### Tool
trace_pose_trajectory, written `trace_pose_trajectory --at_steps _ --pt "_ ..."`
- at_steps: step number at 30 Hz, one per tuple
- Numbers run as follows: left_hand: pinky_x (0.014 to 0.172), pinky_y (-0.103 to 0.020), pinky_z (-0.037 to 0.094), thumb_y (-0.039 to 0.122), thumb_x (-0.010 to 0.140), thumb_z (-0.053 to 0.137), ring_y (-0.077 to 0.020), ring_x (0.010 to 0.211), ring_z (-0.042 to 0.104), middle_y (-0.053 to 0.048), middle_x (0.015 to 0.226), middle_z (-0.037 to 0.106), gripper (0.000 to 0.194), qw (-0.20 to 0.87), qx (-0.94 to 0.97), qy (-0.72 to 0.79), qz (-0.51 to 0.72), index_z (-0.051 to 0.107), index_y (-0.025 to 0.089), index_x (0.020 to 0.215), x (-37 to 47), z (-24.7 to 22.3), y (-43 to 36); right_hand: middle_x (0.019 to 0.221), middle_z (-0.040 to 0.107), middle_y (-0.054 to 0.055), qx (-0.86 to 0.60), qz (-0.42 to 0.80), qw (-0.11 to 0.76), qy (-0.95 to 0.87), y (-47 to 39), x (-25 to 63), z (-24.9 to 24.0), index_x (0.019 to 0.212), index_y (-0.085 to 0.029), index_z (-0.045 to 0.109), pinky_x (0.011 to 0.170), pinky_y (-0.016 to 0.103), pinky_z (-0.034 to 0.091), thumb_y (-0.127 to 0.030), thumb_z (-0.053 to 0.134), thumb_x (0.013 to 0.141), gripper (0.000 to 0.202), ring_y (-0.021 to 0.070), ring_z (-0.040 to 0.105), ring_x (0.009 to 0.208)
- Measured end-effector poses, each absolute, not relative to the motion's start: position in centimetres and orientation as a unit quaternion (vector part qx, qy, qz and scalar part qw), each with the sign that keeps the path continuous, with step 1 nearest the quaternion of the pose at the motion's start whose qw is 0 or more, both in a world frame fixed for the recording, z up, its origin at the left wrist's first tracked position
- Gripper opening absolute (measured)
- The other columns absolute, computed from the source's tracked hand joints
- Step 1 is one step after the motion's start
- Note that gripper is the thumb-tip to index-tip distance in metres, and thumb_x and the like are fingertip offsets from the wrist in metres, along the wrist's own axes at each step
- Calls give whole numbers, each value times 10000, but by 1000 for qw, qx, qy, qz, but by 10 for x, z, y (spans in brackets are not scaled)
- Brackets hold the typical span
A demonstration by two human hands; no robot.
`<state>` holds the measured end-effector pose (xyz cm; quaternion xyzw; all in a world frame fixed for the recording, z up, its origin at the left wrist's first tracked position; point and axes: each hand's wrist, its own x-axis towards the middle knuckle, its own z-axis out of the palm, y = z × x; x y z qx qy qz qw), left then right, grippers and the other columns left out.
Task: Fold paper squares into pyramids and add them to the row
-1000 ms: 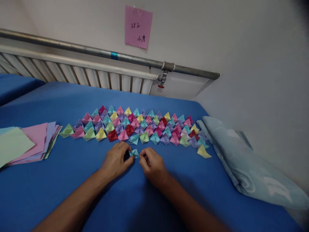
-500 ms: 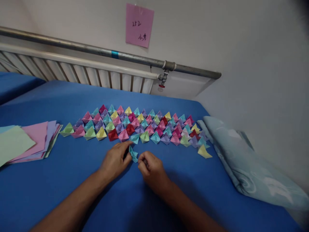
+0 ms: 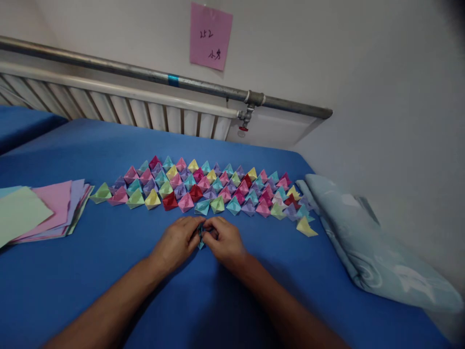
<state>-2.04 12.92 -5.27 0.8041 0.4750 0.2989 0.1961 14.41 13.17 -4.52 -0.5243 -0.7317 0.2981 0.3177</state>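
Note:
A small teal folded paper [image 3: 201,242] is pinched between my two hands, just in front of the rows of paper boats. My left hand [image 3: 177,238] has its thumb and fingers closed on the left side of it. On the other side, my right hand [image 3: 224,238] grips it, fingers curled and thumb pressed in. Most of the folded paper is hidden behind the fingers. Close beyond the fingertips sits a turquoise paper boat [image 3: 202,207], part of the front row of origami boats in many colours.
At the left lies a stack of coloured paper sheets [image 3: 58,206]. A folded pale-green blanket [image 3: 366,252] rests at the right on the blue surface [image 3: 174,310]. Behind are a radiator [image 3: 138,111], a metal pipe [image 3: 127,72] and a pink note [image 3: 210,36] on the wall.
My right hand has moved left and up to meet the left hand and has closed on the teal paper. The paper now shows as a narrower strip between the fingers.

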Motion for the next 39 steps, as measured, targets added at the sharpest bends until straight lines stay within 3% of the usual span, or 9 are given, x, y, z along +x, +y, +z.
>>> trace_pose_trajectory --at_steps 5,9,21,31,39 --pt "873 -351 533 118 827 510 -217 994 666 -74 1083 715 336 207 788 488 314 625 196 1133 -22 -56 130 823 627 37 -512 225 237 -794 132 144 -41 864 -181 629 703 265 427 -114 534 828 122 163 582 760" --pt "831 -340 537 103 822 497 -205 938 672 -54 1002 721 289 219 786 484 316 647 208 1047 -24 -59 132 852 645 51 -518 208 216 -801 132 145 -43 902 -183 635 717 273 426 -126 512 863 141 177 597 797" --pt "648 -252 438 120 795 544 -146 704 570 17 721 593 96 244 777 511 277 581 206 774 -22 -48 134 735 576 7 -544 222 223 -778 135 143 -39 743 -190 593 635 255 349 -100 541 826 133 150 528 701" --pt "590 -242 386 135 791 551 -136 634 540 19 704 584 86 246 765 553 222 573 202 742 -20 -39 137 635 530 -28 -537 238 228 -776 145 142 -37 634 -193 549 571 231 298 -68 564 759 178 117 458 606" --pt "618 -281 373 150 778 558 -184 676 563 -10 705 587 86 222 760 583 185 611 207 741 -19 -38 137 650 529 -8 -535 249 215 -778 145 139 -34 623 -197 526 586 252 299 -83 548 781 196 136 466 622"
